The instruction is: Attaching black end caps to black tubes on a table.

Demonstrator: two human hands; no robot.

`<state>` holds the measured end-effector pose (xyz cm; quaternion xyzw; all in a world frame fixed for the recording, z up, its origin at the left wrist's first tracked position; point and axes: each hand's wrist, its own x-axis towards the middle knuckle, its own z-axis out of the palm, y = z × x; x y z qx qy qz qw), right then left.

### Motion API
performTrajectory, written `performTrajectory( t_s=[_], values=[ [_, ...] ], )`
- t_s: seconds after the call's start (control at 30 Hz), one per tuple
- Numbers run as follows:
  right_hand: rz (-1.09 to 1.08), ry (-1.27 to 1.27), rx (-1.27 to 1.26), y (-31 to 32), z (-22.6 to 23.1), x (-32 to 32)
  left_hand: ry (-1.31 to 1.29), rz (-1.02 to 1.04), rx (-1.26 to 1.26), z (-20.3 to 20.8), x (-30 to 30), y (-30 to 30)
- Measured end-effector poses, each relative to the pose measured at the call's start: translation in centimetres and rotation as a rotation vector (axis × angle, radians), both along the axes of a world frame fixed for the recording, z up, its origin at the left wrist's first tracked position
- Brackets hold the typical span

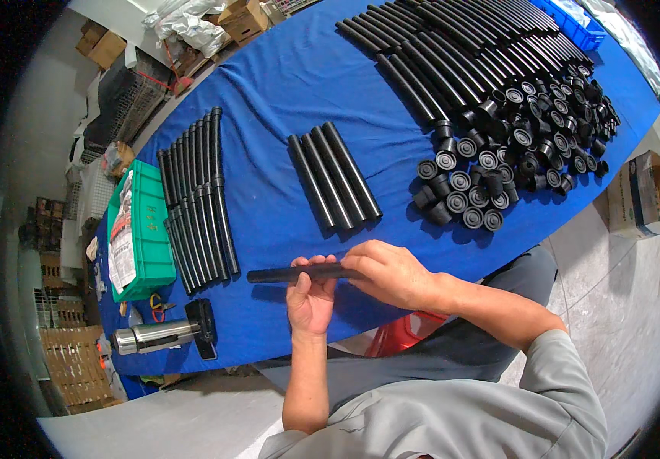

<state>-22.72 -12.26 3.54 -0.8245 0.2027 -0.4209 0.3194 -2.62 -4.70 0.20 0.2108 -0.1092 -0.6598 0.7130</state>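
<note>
A black tube (273, 275) lies level across both my hands near the table's front edge. My left hand (312, 302), palm up, curls its fingers and thumb around its middle. Closed around its right end, my right hand (393, 271) hides that end and anything fitted there. Just beyond, several loose black tubes (334, 180) lie side by side on the blue cloth. Two rows of black tubes with thicker collars at their far ends (200, 199) lie to the left. At the right is a heap of black rubber end caps (490, 164), with many more tubes (452, 61) behind it.
A green crate (154, 229) holding printed paper stands at the left table edge. Near it are a steel flask (150, 336), a black phone-like object (205, 329) and small scissors (159, 307). A blue tray (584, 32) sits far right. A cardboard box (642, 197) is on the floor.
</note>
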Motion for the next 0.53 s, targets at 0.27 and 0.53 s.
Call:
performTrajectory(
  t_s=[0.27,0.53],
  values=[
    [0.042,-0.062,0.307,-0.3,0.3,-0.8,-0.091,-0.021,0.022,1.2,-0.8,-0.3],
    [0.088,0.125,0.333,-0.7,0.3,-1.3,-0.171,-0.028,0.010,0.5,-0.2,0.0]
  ],
)
